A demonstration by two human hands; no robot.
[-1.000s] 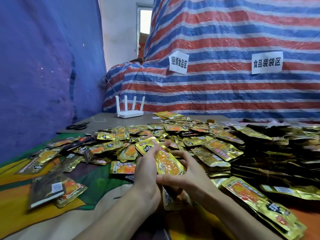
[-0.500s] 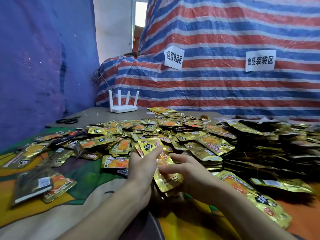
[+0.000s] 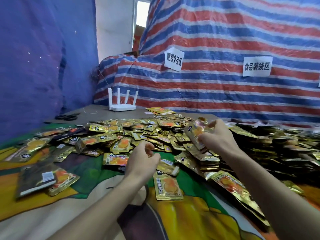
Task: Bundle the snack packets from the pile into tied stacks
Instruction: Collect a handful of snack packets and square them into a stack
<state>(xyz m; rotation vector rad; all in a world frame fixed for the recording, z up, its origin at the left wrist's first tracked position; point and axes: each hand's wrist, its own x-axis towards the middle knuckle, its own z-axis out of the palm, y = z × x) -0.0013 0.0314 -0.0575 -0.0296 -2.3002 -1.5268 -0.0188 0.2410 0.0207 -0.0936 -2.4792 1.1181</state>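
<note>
Snack packets (image 3: 138, 134) heaped wide over the patterned surface (image 3: 103, 172). Judged light, thin and slick in their foil, likely to slide apart; best pinched across the sealed edges and squared together. Gripped a small stack (image 3: 195, 134) in the right hand (image 3: 218, 137), fingers curled round it above the rest. Hovered the left hand (image 3: 142, 160) nearby, fingers loosely curled, holding nothing.
</note>
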